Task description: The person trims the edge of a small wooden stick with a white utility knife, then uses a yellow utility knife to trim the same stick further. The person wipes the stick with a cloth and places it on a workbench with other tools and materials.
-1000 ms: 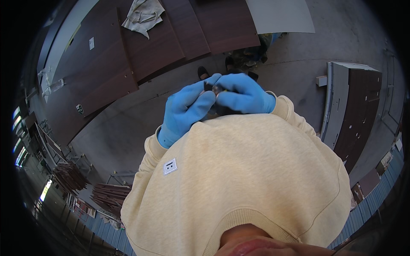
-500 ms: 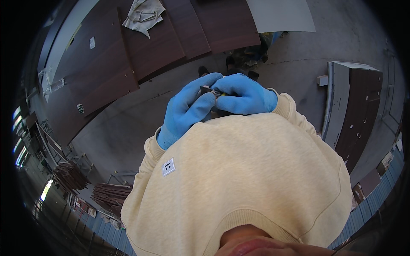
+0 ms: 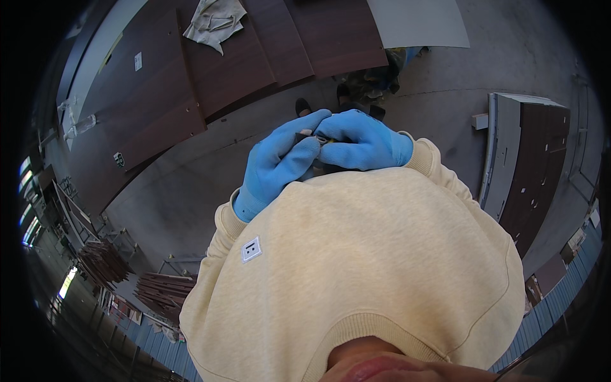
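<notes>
Handling seems unfinished: the blue-gloved left hand (image 3: 278, 156) and blue-gloved right hand (image 3: 365, 141) pinch a small, partly hidden dark-and-silvery object (image 3: 321, 139), not yet released.

Across broad dark-brown wood-grain panels (image 3: 232, 79): a crumpled pale cloth (image 3: 214, 24) lying near the view's top, a white label (image 3: 138, 61) farther left, clear plastic (image 3: 84, 125) by the left edge.

You can read no words or numbers here. Your cream sweatshirt (image 3: 382, 242) bears a white square patch (image 3: 251, 249) with dark marks; the brown panels (image 3: 149, 95) ahead of you carry a white label (image 3: 138, 61) and a green-and-white sticker (image 3: 119, 159) (both too small to make out).
</notes>
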Available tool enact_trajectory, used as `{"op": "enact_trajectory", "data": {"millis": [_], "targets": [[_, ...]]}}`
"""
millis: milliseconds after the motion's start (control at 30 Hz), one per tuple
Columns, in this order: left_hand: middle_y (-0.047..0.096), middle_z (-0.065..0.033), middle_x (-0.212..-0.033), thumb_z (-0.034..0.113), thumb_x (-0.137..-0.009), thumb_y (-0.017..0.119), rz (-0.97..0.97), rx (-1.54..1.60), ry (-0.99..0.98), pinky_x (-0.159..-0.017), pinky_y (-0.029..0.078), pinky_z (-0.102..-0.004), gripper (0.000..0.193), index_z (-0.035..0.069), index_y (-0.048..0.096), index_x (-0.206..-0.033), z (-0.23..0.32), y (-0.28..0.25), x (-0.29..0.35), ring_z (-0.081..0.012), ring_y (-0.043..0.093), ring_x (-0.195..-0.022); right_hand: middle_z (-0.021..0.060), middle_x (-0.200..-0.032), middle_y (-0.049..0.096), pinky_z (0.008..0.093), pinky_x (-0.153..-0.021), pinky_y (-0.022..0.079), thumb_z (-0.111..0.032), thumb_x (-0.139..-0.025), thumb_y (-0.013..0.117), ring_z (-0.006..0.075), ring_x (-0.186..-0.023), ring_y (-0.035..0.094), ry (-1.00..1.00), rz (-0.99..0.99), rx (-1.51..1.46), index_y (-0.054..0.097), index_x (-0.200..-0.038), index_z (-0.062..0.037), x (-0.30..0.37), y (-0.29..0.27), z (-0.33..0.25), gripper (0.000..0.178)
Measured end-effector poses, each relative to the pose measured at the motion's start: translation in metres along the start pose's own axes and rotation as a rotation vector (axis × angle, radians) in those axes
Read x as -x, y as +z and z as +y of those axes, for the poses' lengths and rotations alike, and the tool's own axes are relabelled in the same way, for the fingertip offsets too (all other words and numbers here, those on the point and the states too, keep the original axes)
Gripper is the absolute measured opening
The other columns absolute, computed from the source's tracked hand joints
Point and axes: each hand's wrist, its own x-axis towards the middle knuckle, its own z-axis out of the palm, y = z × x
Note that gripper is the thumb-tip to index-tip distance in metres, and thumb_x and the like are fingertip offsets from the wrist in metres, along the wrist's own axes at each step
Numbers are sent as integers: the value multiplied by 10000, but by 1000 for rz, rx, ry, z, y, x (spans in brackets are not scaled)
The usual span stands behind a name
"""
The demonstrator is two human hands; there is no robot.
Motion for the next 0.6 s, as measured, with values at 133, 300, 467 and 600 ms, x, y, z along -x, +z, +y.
{"op": "enact_trajectory", "data": {"millis": [133, 300, 467, 600], "targets": [[713, -167, -1343, 113, -1075, 607, -12, 35, 52, -1021, 568, -342, 377, -40, 641, -1418, -6, -1, 0, -227, 706, -1170, 110, -864, 684, 359, -660, 498, -317, -1031, 638, 193, -745, 618, -35, 25, 21, 744, -995, -16, 2, 3, 5, 321], [721, -168, -1336, 102, -1072, 614, -2, 36, 44, -1016, 572, -342, 366, -38, 650, -1408, -5, 3, 2, -226, 713, -1158, 110, -831, 672, 361, -641, 487, -321, -1031, 638, 190, -721, 604, -35, 50, 53, 738, -961, -13, 4, 5, 6, 332], [727, -166, -1328, 83, -1068, 621, 7, 53, 69, -998, 579, -325, 355, -39, 658, -1399, -7, 6, 3, -217, 722, -1135, 111, -831, 671, 359, -641, 488, -317, -1030, 641, 193, -719, 604, -72, 76, 36, 739, -963, -8, 7, 8, 8, 331], [734, -163, -1313, 78, -1064, 628, 12, 24, 94, -973, 587, -316, 350, -40, 663, -1392, -12, 4, 3, -205, 729, -1108, 109, -839, 677, 355, -651, 496, -306, -1032, 641, 194, -729, 613, -63, 75, 41, 742, -973, -6, 7, 8, 8, 322]]}}
